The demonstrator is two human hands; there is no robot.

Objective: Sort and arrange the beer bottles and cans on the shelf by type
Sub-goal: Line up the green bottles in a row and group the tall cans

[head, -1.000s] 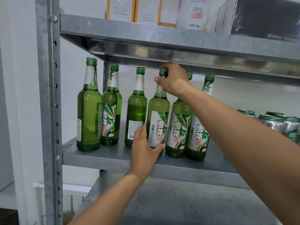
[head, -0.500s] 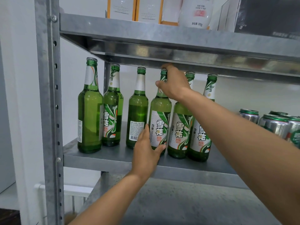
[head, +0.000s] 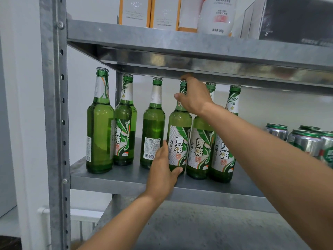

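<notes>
Six green beer bottles (head: pixel 100 132) stand upright on the metal shelf (head: pixel 126 179). The fourth from its left end, the held bottle (head: pixel 180 139), has both hands on it. The right hand (head: pixel 195 96) grips its neck just under the cap, with the thumb on the near side and the fingers wrapped behind. The left hand (head: pixel 162 170) clasps its lower body, the thumb curled across the front of the base and the fingers up its left side. Three bottles stand left of the held bottle, the nearest showing its back label. Two more stand close beside it on the right. Farther right of it sit silver-and-green cans (head: pixel 304 141). Above it, the upper shelf (head: pixel 162 44) carries white boxes (head: pixel 134 12).
</notes>
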